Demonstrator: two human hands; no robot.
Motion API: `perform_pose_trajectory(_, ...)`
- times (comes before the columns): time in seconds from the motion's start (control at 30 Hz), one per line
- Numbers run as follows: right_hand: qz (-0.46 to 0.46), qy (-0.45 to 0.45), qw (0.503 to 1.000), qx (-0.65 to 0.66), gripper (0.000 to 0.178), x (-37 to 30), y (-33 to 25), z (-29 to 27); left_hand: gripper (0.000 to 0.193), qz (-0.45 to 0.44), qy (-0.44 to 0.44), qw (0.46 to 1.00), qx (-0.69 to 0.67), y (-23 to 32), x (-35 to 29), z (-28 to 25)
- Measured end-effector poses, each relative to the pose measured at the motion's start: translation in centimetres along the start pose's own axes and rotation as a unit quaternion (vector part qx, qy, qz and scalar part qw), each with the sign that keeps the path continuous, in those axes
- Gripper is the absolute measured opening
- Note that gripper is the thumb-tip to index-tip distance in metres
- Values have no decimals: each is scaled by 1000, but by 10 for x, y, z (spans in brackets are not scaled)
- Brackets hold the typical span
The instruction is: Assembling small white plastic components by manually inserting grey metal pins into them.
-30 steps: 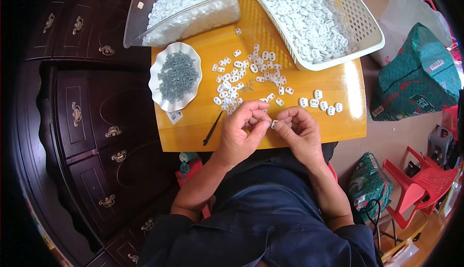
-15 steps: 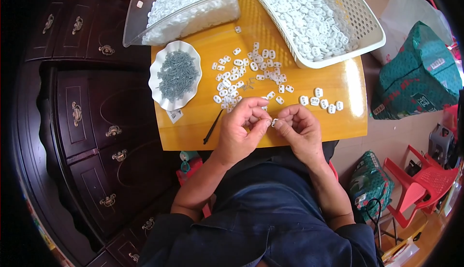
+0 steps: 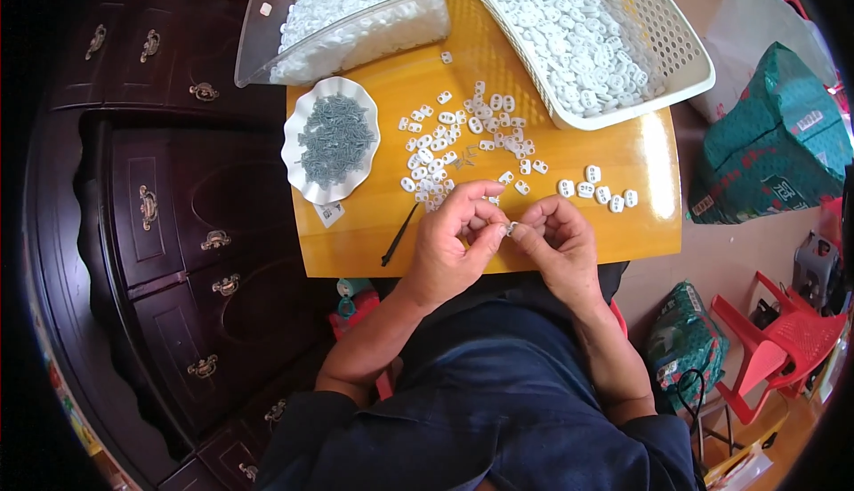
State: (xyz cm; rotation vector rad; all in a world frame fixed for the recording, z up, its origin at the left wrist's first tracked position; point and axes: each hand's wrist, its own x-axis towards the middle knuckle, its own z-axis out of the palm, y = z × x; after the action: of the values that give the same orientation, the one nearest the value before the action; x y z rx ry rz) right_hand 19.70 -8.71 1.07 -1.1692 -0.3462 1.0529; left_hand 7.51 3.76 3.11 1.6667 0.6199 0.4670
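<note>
Over the near edge of the table, a small white plastic piece (image 3: 511, 229) is pinched between the thumb and fingertips of my right hand (image 3: 562, 244). My left hand (image 3: 461, 240) meets it from the other side, fingers closed in a pinch; whatever those fingertips hold is too small to make out. Beyond my hands lie scattered white two-holed plastic pieces (image 3: 425, 158) and a few small grey pins (image 3: 466, 157). To the right sits a little group of rounded white pieces (image 3: 585, 189). A thin black stick-like tool (image 3: 398, 235) rests left of my left hand.
A white wavy-edged dish (image 3: 297, 164) at the left holds many grey pins. Behind stand a clear bin (image 3: 391, 21) and a cream perforated basket (image 3: 685, 73), both full of white pieces. Dark drawers (image 3: 169, 171) flank the table; a green bag (image 3: 765, 144) stands right.
The view has shifted slightly, moving the table a little rightward in the picture. My fingertips have come together at the white piece, and one rounded piece fewer shows in the group at right.
</note>
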Motion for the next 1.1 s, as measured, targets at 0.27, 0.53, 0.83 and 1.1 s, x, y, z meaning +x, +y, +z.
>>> perform_pose_trajectory(0.27, 13, 10, 999, 39, 14, 1, -4, -4, 22, 27, 78, 983, 165, 9, 20, -44)
perform_pose_trajectory(0.53, 11, 0, 999, 34, 13, 2, -4, -4, 16, 113, 54, 915, 383, -8, 39, -66)
perform_pose_trajectory(0.83, 14, -7, 999, 30, 12, 2, -5, -5, 18, 84, 18, 896, 435, -5, 45, -65)
perform_pose_trajectory(1.1, 2, -13, 999, 37, 12, 2, -4, -5, 15, 80, 28, 913, 400, -2, 43, -62)
